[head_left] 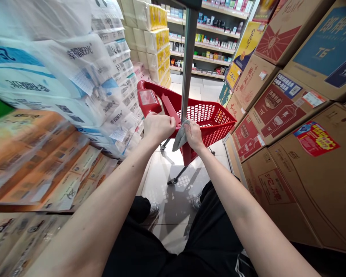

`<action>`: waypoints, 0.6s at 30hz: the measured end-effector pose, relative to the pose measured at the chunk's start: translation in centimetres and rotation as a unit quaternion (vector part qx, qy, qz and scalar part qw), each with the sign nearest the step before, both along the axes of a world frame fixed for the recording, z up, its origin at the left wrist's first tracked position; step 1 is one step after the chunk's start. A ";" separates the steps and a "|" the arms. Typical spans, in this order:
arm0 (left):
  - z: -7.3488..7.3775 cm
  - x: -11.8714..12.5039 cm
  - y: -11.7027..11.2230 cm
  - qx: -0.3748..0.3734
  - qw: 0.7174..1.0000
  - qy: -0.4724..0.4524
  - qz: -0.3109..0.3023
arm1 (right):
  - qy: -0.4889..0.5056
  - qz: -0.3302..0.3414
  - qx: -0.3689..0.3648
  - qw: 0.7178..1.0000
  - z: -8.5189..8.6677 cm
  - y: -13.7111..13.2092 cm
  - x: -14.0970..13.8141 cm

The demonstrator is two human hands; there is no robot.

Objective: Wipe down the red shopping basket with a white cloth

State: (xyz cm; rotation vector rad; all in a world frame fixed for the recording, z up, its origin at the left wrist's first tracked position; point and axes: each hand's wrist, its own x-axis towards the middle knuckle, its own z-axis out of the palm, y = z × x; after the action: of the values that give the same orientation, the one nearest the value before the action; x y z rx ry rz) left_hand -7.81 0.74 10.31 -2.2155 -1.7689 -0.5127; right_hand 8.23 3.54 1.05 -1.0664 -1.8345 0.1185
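Note:
A red plastic shopping cart (216,115) on wheels stands in a narrow aisle in front of me. My left hand (158,127) is closed round the near red frame of the cart, just below its handle block (148,100). My right hand (193,134) is closed on a grey cloth (179,139) and presses it against the cart's near rim. A grey metal pole (188,57) rises from the cart between my two hands.
Wrapped packs of tissue paper (75,77) are stacked high on the left. Cardboard boxes (291,115) are stacked on the right. Store shelves with goods (213,42) stand at the far end. The tiled floor (173,207) and my dark trousers lie below.

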 end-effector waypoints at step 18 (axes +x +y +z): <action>2.0 -0.5 0.9 -0.112 0.994 -0.001 -0.015 | 0.080 -0.060 -0.064 0.993 0.5 0.7 -0.4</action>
State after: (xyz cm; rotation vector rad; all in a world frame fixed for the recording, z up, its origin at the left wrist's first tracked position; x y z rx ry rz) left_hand -8.27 1.62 12.31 -2.3914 -1.8791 -0.3370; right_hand 7.81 4.19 1.56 -1.2185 -1.6329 0.2451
